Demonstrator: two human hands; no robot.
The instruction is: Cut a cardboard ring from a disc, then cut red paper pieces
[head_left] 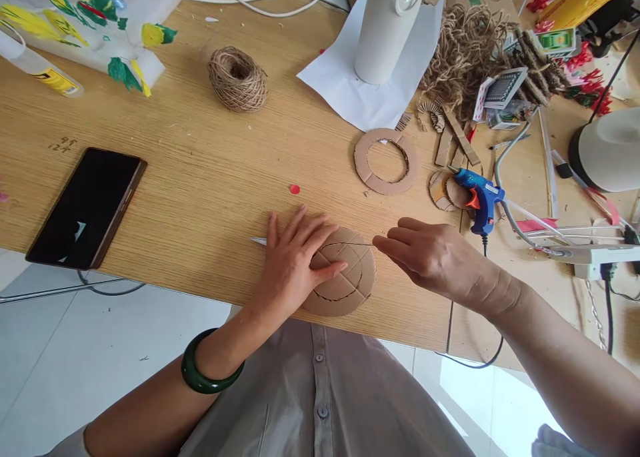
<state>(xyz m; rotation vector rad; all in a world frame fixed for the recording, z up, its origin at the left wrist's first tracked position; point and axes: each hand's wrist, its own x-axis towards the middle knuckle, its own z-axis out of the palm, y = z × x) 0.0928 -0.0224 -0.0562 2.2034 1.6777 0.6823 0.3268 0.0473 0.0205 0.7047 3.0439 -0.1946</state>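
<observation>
At the near edge of the wooden table (200, 197), a round cardboard disc (345, 284) lies flat, partly covered by the left hand (295, 257). That hand is spread, fingers pointing away from the body, thumb across the disc's face. The right hand (427, 250) stands off the disc's right side, fingers drawn together in a pinch on a thin dark strand (357, 244) (its material cannot be determined). The strand's length runs nearly crosswise, from the disc to the right fingertips; this alignment is judged the governing relation. The disc, being round, presents no long axis. Nearer hand: left, in contact. A cardboard ring (361, 160) lies beyond, well apart.
</observation>
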